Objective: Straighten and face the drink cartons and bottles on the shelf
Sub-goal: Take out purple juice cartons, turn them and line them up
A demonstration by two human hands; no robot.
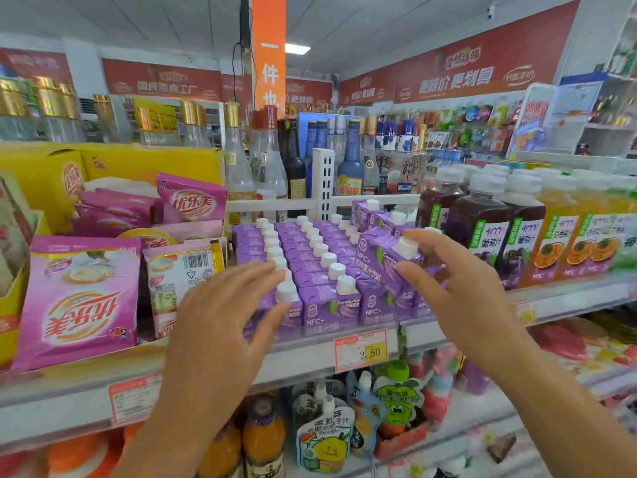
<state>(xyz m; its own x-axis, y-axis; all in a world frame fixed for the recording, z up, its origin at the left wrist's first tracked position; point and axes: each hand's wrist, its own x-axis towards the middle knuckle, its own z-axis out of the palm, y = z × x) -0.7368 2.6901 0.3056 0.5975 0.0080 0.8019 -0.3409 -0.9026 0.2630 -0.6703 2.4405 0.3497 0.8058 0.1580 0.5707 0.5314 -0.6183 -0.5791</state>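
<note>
Purple drink cartons (320,257) with white caps stand in several rows on the white shelf (310,353). One purple carton (381,257) is tilted and lifted above the right rows, and my right hand (458,291) grips it by the cap end. My left hand (227,315) rests with fingers spread against the front-left cartons, touching a white cap. Dark grape juice bottles (482,229) and orange juice bottles (565,236) stand to the right of the cartons.
Pink milk-tea pouches (79,301) sit in a yellow display box at the left. Glass liquor bottles (275,160) stand behind a white divider post (322,181). A price tag (360,350) hangs on the shelf edge. Juice bottles and pouches (327,432) fill the shelf below.
</note>
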